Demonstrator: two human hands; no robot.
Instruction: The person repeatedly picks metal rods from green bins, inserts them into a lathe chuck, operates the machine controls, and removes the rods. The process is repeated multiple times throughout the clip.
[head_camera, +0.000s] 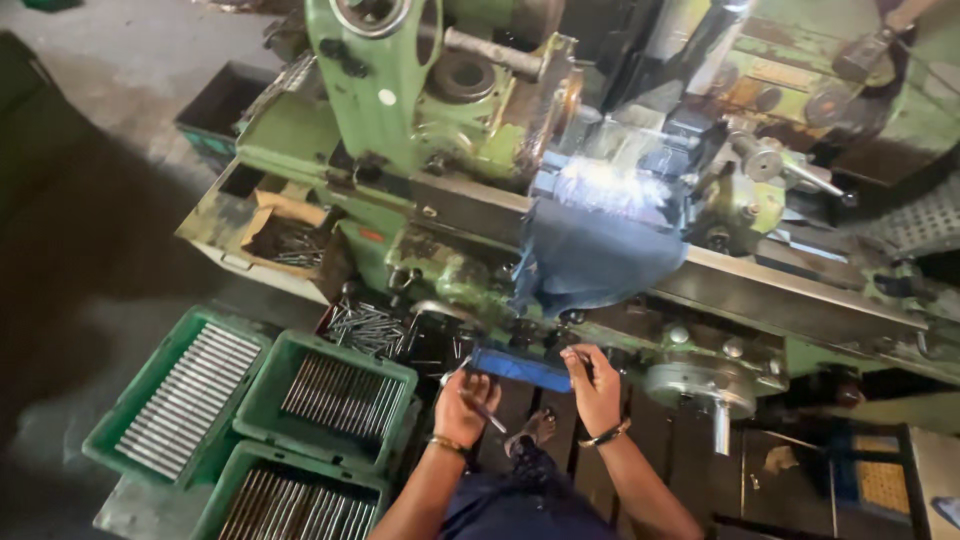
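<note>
At lower centre, the left hand (462, 405) pinches a thin metal rod (484, 411) while the right hand's (594, 385) fingers press together on the flat blue tray (518, 368), best held level.

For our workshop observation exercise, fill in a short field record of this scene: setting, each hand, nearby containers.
Setting: old green metal lathe, seen from above
Left hand: holds a thin metal rod
Right hand: on the flat blue tray at the machine's front edge
Containers: three green plastic crates of neatly laid metal rods
Other: blue cloth draped over the machine
</note>
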